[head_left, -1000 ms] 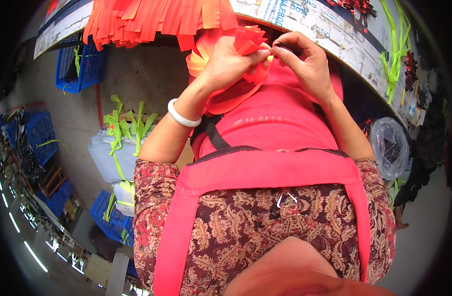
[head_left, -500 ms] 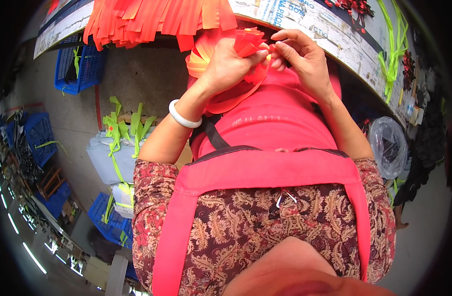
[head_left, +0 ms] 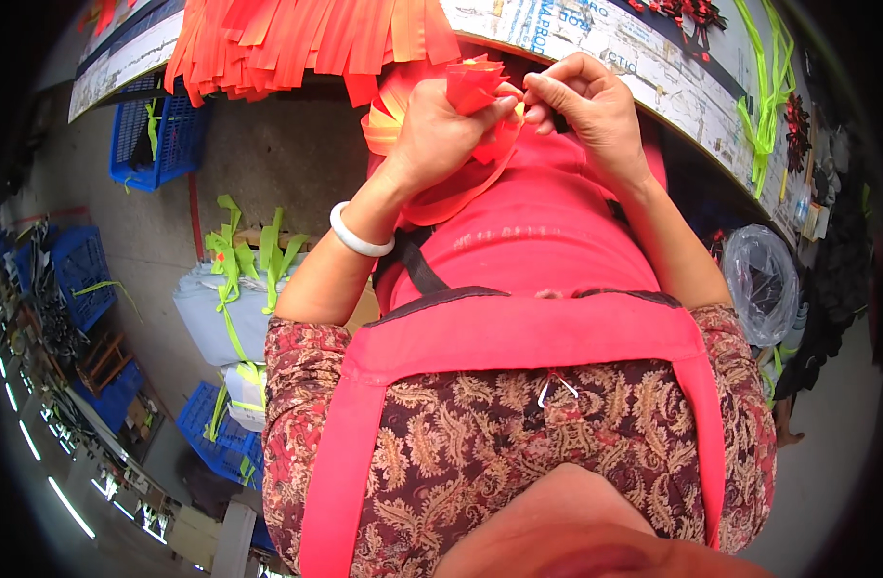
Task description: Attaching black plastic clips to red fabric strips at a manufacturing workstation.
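Observation:
A bunch of red-orange ribbon strips (head_left: 475,81) is gripped in my left hand (head_left: 440,133), its folded ends sticking up past the thumb. Long loops of orange ribbon (head_left: 387,118) hang from it over the red apron (head_left: 547,217) on my lap. Close beside it, my right hand (head_left: 588,108) is pinched, thumb against fingertips, near the left thumb. What sits in that pinch is too small to make out. Just beyond my hands, a thick row of red-orange strips (head_left: 311,40) drapes over the table's edge.
The worktable (head_left: 596,53) crosses the top, with neon-yellow strips (head_left: 769,91) and red-black pieces (head_left: 682,21) at right. Blue crates (head_left: 157,135) and a tied grey-blue bundle (head_left: 210,308) stand on the floor at left. A clear plastic bag (head_left: 759,286) hangs at right.
The ribbon bunch and my left hand have shifted slightly left. My right hand's fingers have drawn closer together, with the thumb raised nearer the fingertips.

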`<action>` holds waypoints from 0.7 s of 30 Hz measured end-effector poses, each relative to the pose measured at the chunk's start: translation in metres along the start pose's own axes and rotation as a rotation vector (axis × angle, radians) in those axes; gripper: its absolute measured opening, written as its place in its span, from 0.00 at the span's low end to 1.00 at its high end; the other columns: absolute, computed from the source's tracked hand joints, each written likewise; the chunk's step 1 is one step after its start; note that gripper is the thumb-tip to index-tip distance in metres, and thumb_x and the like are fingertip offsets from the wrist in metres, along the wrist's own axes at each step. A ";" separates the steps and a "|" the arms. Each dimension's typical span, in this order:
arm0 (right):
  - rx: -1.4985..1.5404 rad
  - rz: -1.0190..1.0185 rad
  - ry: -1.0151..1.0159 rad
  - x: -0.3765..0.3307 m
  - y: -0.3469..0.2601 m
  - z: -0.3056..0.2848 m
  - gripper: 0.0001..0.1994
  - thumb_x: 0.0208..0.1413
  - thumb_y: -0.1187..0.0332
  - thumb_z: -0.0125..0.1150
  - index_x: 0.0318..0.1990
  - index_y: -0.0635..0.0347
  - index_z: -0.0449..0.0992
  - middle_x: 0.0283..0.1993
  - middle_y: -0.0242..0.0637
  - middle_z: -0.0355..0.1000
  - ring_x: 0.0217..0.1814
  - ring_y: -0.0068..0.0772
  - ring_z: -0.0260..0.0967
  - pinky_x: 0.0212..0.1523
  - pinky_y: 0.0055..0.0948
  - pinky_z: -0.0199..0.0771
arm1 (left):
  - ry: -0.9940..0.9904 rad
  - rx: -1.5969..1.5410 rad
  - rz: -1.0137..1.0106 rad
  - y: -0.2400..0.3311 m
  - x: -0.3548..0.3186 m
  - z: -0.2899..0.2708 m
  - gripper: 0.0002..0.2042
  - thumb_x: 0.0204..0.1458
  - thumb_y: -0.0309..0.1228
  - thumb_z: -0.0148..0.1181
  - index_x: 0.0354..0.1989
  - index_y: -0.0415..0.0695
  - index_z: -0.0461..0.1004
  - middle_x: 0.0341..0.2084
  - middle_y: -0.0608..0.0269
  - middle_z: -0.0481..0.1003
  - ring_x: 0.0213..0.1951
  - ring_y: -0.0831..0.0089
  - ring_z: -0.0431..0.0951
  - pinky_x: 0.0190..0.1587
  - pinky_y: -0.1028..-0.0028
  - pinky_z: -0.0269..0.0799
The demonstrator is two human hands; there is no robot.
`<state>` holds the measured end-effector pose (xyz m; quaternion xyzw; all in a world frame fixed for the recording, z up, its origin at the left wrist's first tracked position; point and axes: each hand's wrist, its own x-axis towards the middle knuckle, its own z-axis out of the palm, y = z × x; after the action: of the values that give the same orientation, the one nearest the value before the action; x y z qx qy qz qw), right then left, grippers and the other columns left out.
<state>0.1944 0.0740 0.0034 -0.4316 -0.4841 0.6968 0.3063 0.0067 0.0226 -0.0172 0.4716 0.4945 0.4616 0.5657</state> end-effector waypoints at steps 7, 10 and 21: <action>-0.192 -0.067 -0.076 -0.008 0.003 0.004 0.08 0.62 0.71 0.54 0.45 0.65 0.72 0.32 0.35 0.74 0.28 0.18 0.71 0.31 0.18 0.74 | -0.016 0.032 0.088 -0.006 0.004 0.000 0.06 0.56 0.25 0.59 0.39 0.36 0.77 0.26 0.66 0.77 0.23 0.82 0.73 0.26 0.81 0.69; -0.094 0.004 -0.088 -0.004 0.007 -0.002 0.09 0.63 0.69 0.54 0.44 0.66 0.71 0.31 0.34 0.74 0.27 0.18 0.70 0.29 0.17 0.72 | -0.012 -0.076 -0.001 -0.002 0.004 0.001 0.05 0.54 0.24 0.59 0.35 0.36 0.78 0.24 0.67 0.77 0.26 0.82 0.73 0.29 0.79 0.69; 0.345 0.211 -0.149 0.000 0.009 0.007 0.09 0.61 0.65 0.57 0.40 0.62 0.71 0.29 0.33 0.73 0.21 0.14 0.66 0.19 0.13 0.61 | 0.003 -0.026 0.068 -0.012 0.002 -0.002 0.05 0.53 0.24 0.61 0.37 0.38 0.78 0.24 0.67 0.77 0.27 0.83 0.74 0.29 0.79 0.69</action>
<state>0.1883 0.0685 -0.0040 -0.3683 -0.3311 0.8276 0.2641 0.0058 0.0233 -0.0297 0.4799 0.4730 0.4876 0.5551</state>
